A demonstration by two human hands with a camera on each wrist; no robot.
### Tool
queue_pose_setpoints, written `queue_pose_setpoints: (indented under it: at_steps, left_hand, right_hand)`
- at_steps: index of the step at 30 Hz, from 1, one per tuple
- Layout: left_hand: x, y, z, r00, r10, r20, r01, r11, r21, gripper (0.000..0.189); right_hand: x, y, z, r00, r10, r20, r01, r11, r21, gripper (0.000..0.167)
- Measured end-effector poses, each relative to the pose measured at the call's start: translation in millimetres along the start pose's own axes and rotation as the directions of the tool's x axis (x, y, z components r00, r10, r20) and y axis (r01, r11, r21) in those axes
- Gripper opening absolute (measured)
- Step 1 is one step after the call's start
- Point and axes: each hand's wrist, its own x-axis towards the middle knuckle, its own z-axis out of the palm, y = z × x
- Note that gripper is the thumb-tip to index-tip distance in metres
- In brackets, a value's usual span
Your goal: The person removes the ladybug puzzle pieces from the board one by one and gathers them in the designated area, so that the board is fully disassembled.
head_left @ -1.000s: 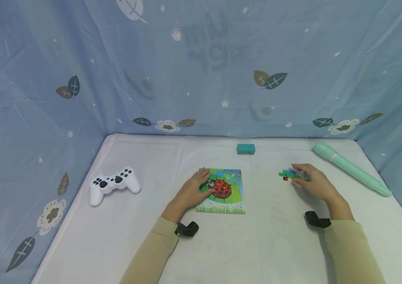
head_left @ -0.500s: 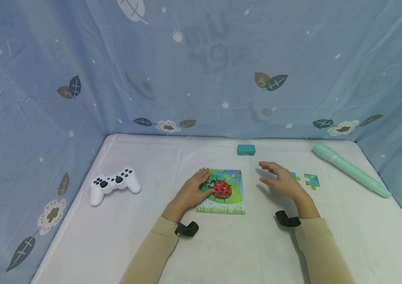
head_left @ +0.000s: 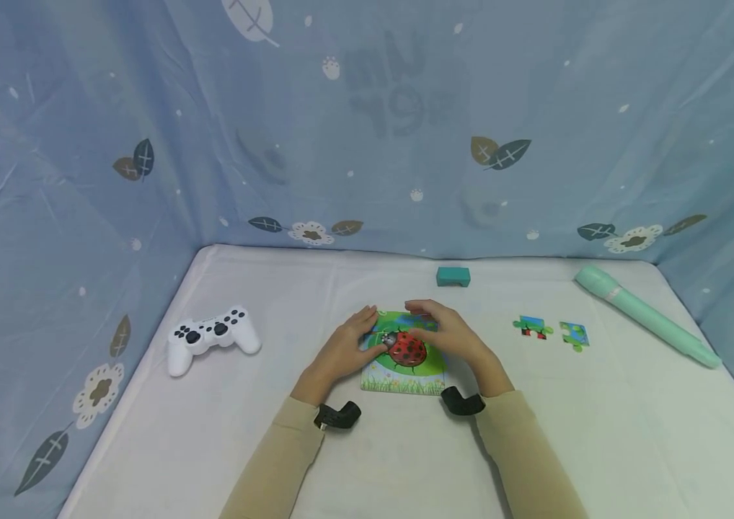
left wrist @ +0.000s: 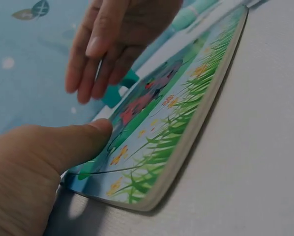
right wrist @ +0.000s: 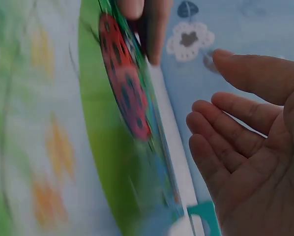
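Observation:
A square ladybug jigsaw puzzle lies on the white table between my hands. My left hand rests along its left side, the thumb over the printed face. Over the puzzle's upper right part hovers my right hand, fingers relaxed and slightly bent, holding nothing. In the right wrist view the right palm faces the board's picture with a gap. Two loose jigsaw pieces lie apart to the right: one with red and black at its bottom, the other blue and green.
A white game controller lies at the left. Behind the puzzle sits a small teal block. A mint-green microphone-shaped stick lies slantwise at the far right. Blue patterned cloth walls the table's back and sides.
My right hand let go of a jigsaw piece, leaving it beside the other one, and has moved left to over the puzzle. My left hand has stayed on the puzzle's left side.

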Motion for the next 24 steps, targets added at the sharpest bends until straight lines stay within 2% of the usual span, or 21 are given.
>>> queue_pose_setpoints:
  at_steps: [4,9,17,24]
  left_hand:
    - [0.0,-2.2,-0.6,1.0,-0.007,0.02,0.007,1.0,0.012,0.072]
    - [0.2,-4.0,0.1,0.999,-0.01,0.038,0.009,1.0,0.028,0.073]
    - [0.0,0.3,-2.7,0.999,-0.02,0.035,0.019,0.999,0.03,0.073]
    - [0.2,-0.6,-1.4,1.0,0.0,0.023,-0.001,0.999,0.036,0.072]
  right_hand:
    - [5.6,-3,14,1.0,0.009,0.022,-0.01,1.0,0.021,0.052]
    - [6.3,-1,28,0.999,0.026,0.047,-0.026,1.0,-0.006,0.047]
    - [5.8,-1,35,1.0,0.004,0.015,-0.003,0.997,-0.078,0.04]
    - [5.7,-3,38,1.0,-0.01,0.009,0.011,0.985,-0.17,0.032]
